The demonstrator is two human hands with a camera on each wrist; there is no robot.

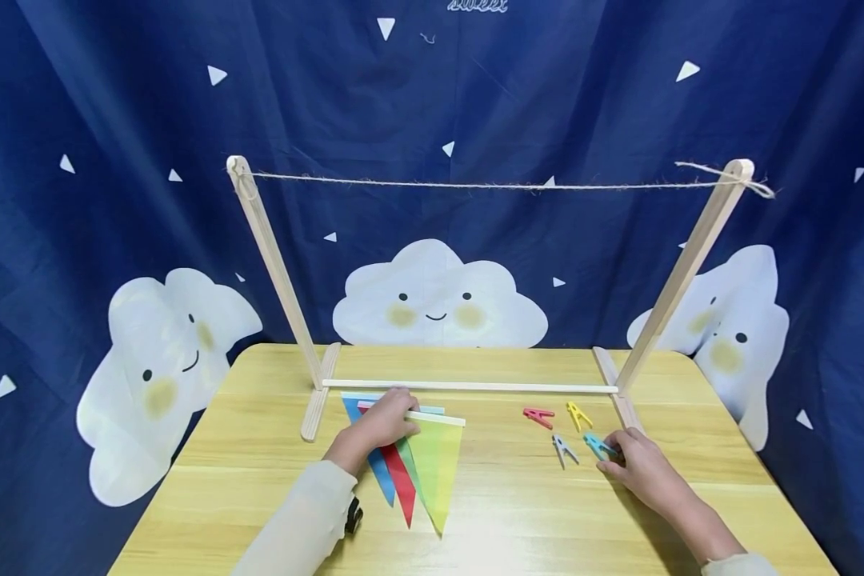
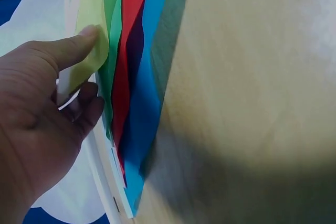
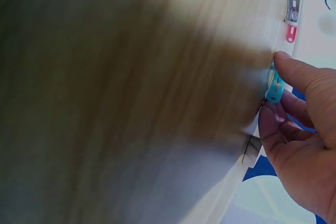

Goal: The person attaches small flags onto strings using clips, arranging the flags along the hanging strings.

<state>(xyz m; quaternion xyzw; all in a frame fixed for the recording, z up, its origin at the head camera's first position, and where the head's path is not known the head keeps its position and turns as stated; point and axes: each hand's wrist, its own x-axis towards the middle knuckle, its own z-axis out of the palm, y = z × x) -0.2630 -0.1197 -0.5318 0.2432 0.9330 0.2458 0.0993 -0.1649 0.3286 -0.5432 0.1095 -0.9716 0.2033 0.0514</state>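
My left hand [image 1: 386, 418] pinches the yellow pennant [image 1: 442, 460] near its white top strip, thumb on the front and fingers behind. Under it, fanned out to the left, lie a green pennant [image 2: 111, 77], a red pennant [image 1: 401, 480] and a blue pennant [image 1: 382, 472]. To the right, my right hand [image 1: 641, 464] holds a turquoise clothespin [image 1: 599, 446] between thumb and fingers, low at the tabletop. Close by lie a yellow clothespin [image 1: 579, 416], a red clothespin [image 1: 540, 417] and a grey clothespin [image 1: 565, 451].
Behind the hands stands a wooden frame with a left post [image 1: 277, 264], a right post [image 1: 680, 280] and a white bottom rod [image 1: 475, 387]. A twine line [image 1: 475, 186] is tied between the post tops. A dark blue cloud-printed curtain [image 1: 583, 96] hangs behind the wooden table [image 1: 511, 512].
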